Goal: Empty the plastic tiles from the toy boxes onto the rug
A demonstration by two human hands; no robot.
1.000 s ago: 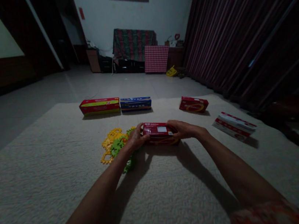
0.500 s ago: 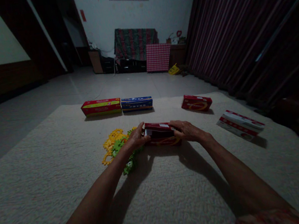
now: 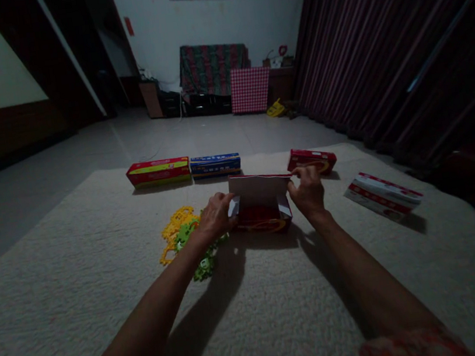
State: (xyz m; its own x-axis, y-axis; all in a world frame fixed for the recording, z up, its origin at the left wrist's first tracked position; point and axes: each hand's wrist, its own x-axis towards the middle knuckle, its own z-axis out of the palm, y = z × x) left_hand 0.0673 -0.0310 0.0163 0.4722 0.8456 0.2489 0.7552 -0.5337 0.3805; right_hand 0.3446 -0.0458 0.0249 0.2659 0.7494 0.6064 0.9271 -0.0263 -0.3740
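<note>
Open red box (image 3: 266, 227) on a pale cover (image 3: 258, 322), in front of the person and between the two hands. The long axis of the box runs left to right across the view; its mouth faces upward, and a long side with a yellow curved band faces the person. The raised lid (image 3: 260, 185) stands nearly upright along the far long edge, its plain whitish inner face toward the person. A pale end flap (image 3: 283, 204) shows at the right. The left hand (image 3: 217, 215) is closed about the left end; the right hand (image 3: 309, 191) pinches the lid's upper right corner between thumb and fingers.

The box is of thin printed card. Just beside it, partly behind the left hand and forearm, lie yellow pieces (image 3: 177, 228) and green pieces (image 3: 186, 239), flat, with perforated, knobbed outlines, apparently plastic. Beyond stand a long red-and-lime box (image 3: 158, 172) and a blue box (image 3: 216, 166), end to end; at right, a smaller red box (image 3: 312, 158) and a slanting white-and-red box (image 3: 382, 195).

The cover has a crinkled, quilted texture. Behind it extend a smooth tiled floor (image 3: 95, 142) and a pleated dark curtain (image 3: 354, 38); the light is dim.
</note>
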